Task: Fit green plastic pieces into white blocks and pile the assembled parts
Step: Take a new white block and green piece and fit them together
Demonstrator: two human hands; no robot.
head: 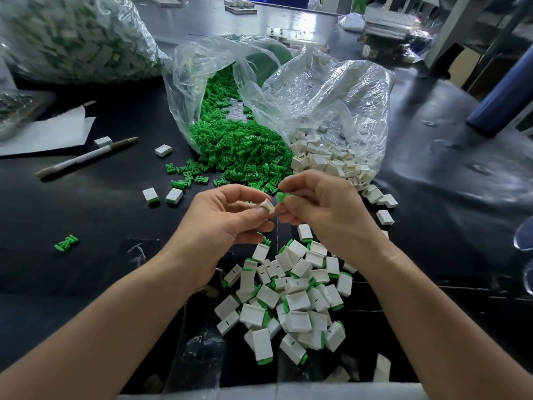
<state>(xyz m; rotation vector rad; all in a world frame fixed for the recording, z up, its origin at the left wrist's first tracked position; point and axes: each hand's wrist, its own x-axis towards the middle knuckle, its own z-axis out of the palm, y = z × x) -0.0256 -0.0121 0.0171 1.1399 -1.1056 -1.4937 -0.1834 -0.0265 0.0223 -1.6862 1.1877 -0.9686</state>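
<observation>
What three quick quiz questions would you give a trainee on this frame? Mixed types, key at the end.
1. True or false: the left hand pinches a white block.
2. Pick one. The green piece in the right hand is:
A. fully seated in the block
B. held beside the block, not yet inserted
C. lying on the table
3. Fill in: the pile of assembled parts lies ____ to the person than the open bags do.

Key: 1 true; 2 B; 3 closer.
</observation>
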